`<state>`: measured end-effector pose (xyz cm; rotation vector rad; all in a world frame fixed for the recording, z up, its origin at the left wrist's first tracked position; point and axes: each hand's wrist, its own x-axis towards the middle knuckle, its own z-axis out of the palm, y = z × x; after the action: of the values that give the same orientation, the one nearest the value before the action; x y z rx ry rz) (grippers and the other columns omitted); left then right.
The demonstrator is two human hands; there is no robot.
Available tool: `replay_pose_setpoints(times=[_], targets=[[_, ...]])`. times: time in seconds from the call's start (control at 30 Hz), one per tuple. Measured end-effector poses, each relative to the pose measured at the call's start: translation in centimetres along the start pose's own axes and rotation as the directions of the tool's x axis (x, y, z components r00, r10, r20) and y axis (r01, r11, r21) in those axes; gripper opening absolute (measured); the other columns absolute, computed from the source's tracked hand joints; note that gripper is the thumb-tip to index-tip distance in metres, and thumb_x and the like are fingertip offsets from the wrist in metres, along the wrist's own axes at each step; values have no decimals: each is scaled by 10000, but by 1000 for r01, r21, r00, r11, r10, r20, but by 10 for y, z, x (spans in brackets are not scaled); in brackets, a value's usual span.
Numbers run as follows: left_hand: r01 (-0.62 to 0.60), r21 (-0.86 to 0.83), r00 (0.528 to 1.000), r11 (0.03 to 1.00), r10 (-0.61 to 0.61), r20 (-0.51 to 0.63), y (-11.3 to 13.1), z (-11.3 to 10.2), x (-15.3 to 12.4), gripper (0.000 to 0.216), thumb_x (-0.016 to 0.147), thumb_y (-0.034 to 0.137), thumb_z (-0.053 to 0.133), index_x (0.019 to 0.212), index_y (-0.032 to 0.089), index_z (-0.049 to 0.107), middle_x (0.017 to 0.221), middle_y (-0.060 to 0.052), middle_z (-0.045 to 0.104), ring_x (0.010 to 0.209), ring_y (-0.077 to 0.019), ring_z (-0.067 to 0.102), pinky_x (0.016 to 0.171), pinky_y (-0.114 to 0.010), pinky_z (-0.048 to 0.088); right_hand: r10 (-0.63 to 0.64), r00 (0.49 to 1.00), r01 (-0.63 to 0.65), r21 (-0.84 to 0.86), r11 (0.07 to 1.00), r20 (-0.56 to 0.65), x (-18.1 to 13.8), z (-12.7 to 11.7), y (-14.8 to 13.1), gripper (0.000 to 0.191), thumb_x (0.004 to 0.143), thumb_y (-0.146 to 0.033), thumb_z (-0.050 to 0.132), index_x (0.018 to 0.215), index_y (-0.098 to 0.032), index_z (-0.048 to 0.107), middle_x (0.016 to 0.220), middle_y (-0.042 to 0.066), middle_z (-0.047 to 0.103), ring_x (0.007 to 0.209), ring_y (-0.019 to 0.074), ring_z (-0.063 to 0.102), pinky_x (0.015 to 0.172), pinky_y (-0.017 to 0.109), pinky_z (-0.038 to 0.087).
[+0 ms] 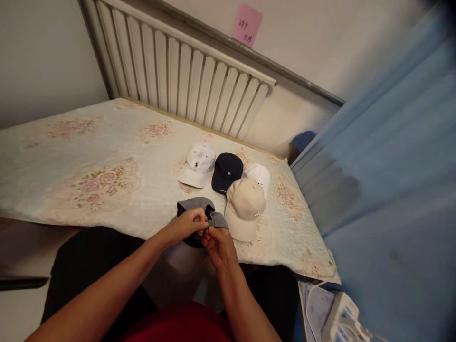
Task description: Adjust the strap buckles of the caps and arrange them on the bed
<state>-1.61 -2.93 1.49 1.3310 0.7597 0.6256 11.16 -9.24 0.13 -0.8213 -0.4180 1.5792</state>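
A grey cap (194, 204) is held at the front edge of the floral-covered bed, its dark inside facing me. My left hand (194, 222) pinches the strap at the cap's back opening. Close against it, my right hand (220, 244) grips the same strap with thumb and fingers. Just right of the grey cap lies a beige cap (245, 204), which partly covers a white cap (259, 173) with dark lettering. Beyond my hands are a black cap (228, 171) and another white cap (199, 161) with a small dark emblem.
The floral bed cover (149, 180) spreads out in front of me. A radiator (178, 71) stands along the wall behind it, below a pink note (247, 24). To the right hangs a blue curtain (384, 166); a white power strip (342, 318) with cables sits at the lower right.
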Motion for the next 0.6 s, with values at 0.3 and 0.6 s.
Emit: replay_pose_setpoints(times=[0.3,0.6], targets=[[6,-30,1000,1000,-7,-27,0,3,-1,160,730,252,608,852,185,529,633,55,551,566,-100,540,577,-232,405,-21,1000,21,-50,999,-3,1,0,2,107,661,-193,718,612,-133,645,524,-7,591,494,73,501,478,183,365],[7,-7,999,1000,-8,-38,-5,0,-1,150,713,251,615,807,193,513,634,63,538,553,-97,530,562,-219,389,-194,959,37,-585,810,-207,-15,-8,-5,67,647,-203,627,619,-176,572,507,-55,560,407,71,422,427,205,308]])
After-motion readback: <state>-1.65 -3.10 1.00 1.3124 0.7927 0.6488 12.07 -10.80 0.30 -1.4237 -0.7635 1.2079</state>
